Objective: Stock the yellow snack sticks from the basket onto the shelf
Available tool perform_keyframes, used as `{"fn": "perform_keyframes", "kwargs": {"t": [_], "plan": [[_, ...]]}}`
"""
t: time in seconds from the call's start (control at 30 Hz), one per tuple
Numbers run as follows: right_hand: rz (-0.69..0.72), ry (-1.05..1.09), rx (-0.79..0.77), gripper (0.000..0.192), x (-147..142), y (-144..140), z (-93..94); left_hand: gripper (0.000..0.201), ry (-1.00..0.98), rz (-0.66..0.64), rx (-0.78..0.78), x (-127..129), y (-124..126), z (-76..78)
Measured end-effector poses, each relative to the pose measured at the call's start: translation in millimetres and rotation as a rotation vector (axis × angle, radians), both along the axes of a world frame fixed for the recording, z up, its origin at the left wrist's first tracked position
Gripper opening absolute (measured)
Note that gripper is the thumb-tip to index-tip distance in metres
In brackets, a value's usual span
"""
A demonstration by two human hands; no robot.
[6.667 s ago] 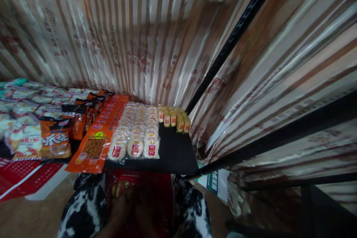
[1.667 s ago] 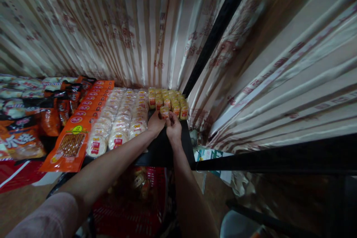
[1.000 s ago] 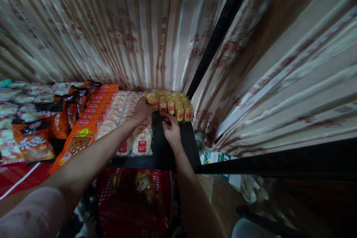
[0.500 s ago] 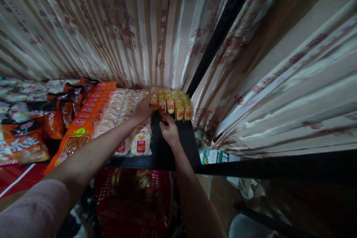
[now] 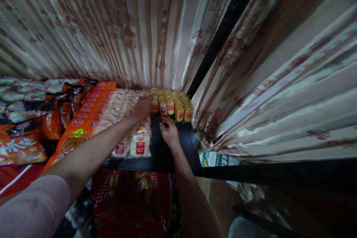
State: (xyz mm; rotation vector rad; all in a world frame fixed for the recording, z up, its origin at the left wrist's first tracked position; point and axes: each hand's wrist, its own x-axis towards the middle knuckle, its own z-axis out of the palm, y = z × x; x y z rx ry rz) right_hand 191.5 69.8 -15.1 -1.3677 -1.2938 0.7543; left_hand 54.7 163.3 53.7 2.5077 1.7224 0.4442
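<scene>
A: Where are the small yellow packs (image 5: 173, 105)?

B: At the back right of the black shelf (image 5: 178, 148). The left hand (image 5: 142, 107) touches the leftmost one, fingers curled on it.

A: And the right hand (image 5: 169, 132)?

B: Just before the row, fingers bent; a grip cannot be seen.

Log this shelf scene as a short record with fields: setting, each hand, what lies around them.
setting: black shelf backed by striped satin curtain
left hand: resting at the left edge of the small yellow packets, over the round white cake packs
right hand: on the bare shelf just in front of the yellow packets, fingers curled; contents cannot be told
left of the cakes: row of orange snack bags
below shelf: red basket with packets
</scene>
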Motion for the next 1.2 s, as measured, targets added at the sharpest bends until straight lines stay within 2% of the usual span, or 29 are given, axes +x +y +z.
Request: {"fn": "perform_keyframes", "kwargs": {"t": [0.17,0.4,0.57,0.8,1.07,1.2], "plan": [[-0.018,0.012,0.004,0.03,1,1,-0.2,0.039,0.118,-0.152,0.004,-3,7,-0.4],[-0.01,0.037,0.009,0.032,-3,2,-1.6,0.025,0.069,0.001,0.013,-2,8,-0.3],[-0.003,-0.011,0.046,0.035,-4,4,-0.6,0.026,0.056,-0.004,0.024,-2,16,-0.3],[-0.041,-0.087,0.064,0.037,-6,4,-1.0,0.027,0.064,0.065,-0.021,4,28,5.3],[-0.023,-0.135,0.024,0.038,-8,4,-5.3,0.037,-0.075,0.047,0.049,4,15,-7.9],[-0.007,-0.129,0.006,0.039,-8,4,-4.4,0.036,-0.065,0.102,0.152,-4,1,-5.0]]}}
